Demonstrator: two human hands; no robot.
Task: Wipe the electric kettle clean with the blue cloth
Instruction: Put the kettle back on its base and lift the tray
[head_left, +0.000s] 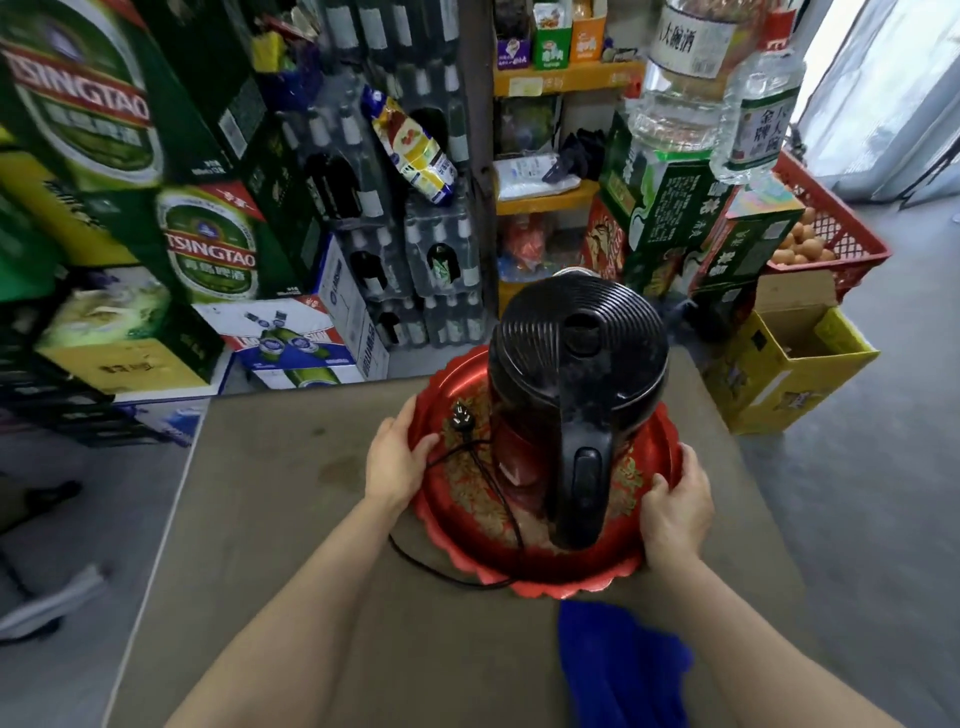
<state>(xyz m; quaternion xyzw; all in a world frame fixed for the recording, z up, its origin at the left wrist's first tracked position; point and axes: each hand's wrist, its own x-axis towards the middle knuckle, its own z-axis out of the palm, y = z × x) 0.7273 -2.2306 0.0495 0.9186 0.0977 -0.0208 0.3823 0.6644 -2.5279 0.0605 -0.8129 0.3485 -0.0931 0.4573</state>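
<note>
A black electric kettle (576, 364) with a ribbed lid stands upright on a round red tray (550, 574), its handle turned toward me. Its black cord and plug (461, 415) lie in the tray and trail over the near rim. My left hand (397, 462) grips the tray's left rim. My right hand (675, 509) grips the right rim. The blue cloth (623, 670) lies crumpled on the table just in front of the tray, untouched, between my forearms.
The grey-brown table (291, 519) ends just past the tray. Behind it stand stacked beer boxes (208, 249), shrink-wrapped bottle packs (441, 260) and yellow shelves. To the right are an open yellow carton (795, 358) and a red crate of eggs (826, 234).
</note>
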